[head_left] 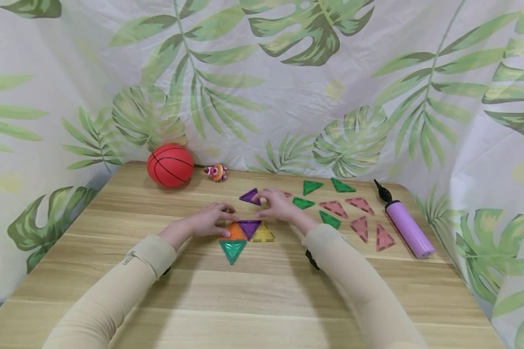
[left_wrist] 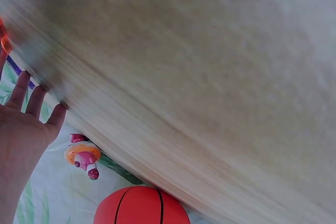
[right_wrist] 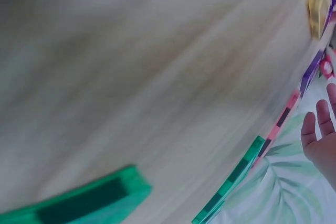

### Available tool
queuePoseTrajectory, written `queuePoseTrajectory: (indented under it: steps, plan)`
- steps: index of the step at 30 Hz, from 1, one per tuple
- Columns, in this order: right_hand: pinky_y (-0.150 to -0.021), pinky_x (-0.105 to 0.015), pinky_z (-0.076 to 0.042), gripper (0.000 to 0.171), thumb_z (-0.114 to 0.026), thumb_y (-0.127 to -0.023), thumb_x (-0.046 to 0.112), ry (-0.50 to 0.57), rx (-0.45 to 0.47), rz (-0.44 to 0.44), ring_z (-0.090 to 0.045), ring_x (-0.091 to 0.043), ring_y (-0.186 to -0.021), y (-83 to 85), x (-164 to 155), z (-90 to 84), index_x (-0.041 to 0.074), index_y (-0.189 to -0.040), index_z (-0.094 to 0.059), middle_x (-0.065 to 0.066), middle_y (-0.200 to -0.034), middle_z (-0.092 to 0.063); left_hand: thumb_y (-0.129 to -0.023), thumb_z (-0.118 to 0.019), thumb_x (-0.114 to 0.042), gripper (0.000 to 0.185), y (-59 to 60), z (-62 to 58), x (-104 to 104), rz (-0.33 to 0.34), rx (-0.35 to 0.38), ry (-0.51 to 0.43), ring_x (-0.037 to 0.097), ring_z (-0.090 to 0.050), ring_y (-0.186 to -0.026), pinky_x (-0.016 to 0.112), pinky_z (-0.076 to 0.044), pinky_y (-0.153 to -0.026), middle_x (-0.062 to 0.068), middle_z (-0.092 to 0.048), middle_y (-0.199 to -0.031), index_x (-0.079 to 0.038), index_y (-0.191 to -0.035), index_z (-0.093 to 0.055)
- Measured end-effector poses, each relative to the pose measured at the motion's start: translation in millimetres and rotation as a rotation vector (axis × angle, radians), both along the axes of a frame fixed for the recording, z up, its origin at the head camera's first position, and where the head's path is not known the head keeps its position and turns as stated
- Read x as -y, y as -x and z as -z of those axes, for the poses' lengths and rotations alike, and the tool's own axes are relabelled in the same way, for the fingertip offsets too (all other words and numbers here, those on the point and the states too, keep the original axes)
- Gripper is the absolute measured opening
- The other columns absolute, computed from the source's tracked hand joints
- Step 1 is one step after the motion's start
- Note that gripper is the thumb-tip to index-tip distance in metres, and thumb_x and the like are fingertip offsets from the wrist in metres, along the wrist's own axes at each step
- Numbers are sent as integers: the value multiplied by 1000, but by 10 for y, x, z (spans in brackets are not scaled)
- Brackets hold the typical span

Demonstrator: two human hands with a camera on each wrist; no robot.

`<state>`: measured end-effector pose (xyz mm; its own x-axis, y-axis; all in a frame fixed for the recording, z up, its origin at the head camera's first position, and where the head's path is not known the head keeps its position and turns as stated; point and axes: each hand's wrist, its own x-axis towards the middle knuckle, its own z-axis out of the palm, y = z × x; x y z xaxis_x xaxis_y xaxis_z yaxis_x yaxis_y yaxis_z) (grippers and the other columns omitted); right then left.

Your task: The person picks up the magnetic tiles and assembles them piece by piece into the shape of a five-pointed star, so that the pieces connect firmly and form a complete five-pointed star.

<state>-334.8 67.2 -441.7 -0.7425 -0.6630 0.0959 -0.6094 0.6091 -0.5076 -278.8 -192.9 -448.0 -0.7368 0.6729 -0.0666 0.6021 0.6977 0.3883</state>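
Purple triangular tile (head_left: 250, 196) lies loose, just beyond the orange triangular tile (head_left: 236, 232). Your left hand (head_left: 208, 220) is relaxed, fingers extended, thumb at that orange tile; your right hand (head_left: 277, 204) seems to grip nothing, thumb and finger parted near the purple one, though contact is unclear. Keep the left touch light to avoid skewing the orange tile; handle the purple one by its edges, flat to the bench (head_left: 244, 303). Your right wrist view shows, edge-on, a pink tile (right_wrist: 274, 131) that this hand partly hides in the head view.
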Motion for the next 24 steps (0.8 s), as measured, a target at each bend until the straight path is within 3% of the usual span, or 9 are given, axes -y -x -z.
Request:
queuePoseTrajectory:
  steps: [2,4,7,10,14,19,24]
  plan:
    - [-90,-38,-44,53,-79,-77,28,-30,-19,12,-57,-27,-98,65,8,30,13,-124,-59,-8,-123,-56,-86,-67,-36,49,1,-4,-7,6,-8,5,39,-35,-129,59,-25,-106,17,-41,-141,-18,-131,-58]
    - [-100,-42,-39,57,-78,-78,30,-60,-9,27,-53,-28,-112,112,16,52,15,-129,-57,-8,-134,-51,-86,-67,-36,50,-2,-14,-11,7,-3,2,40,-35,-129,60,-24,-106,18,-41,-141,-18,-131,-58]
    - [-110,-50,-25,61,-74,-81,35,-121,-3,32,-36,-29,-133,173,22,98,17,-135,-52,-7,-145,-41,-86,-66,-36,50,-8,-20,-10,5,2,10,41,-35,-130,60,-24,-106,19,-40,-142,-17,-132,-57]
    - [-111,-57,-17,63,-71,-84,37,-169,2,23,-21,-33,-141,211,23,126,17,-139,-48,-7,-151,-34,-86,-67,-36,50,-11,-14,-9,2,9,12,40,-34,-130,60,-24,-106,18,-40,-142,-18,-132,-57]
    - [-111,-61,-12,63,-67,-87,38,-203,-2,-1,-12,-37,-143,244,17,145,15,-141,-45,-7,-153,-30,-86,-67,-36,50,-12,3,-11,8,-2,7,39,-35,-130,59,-24,-106,17,-41,-142,-18,-132,-57]
    - [-111,-61,-10,58,-65,-88,38,-210,13,-20,-10,-37,-144,274,-1,151,14,-139,-48,-6,-153,-31,-86,-67,-36,50,-16,-3,-10,19,-16,2,40,-36,-129,60,-25,-105,18,-41,-141,-17,-131,-58]
    - [-113,-52,-18,48,-67,-88,33,-184,-10,-11,-24,-33,-140,296,-15,158,14,-131,-57,-7,-147,-40,-86,-66,-36,50,-1,2,2,-2,12,5,39,-34,-131,59,-23,-107,17,-39,-143,-19,-133,-57]
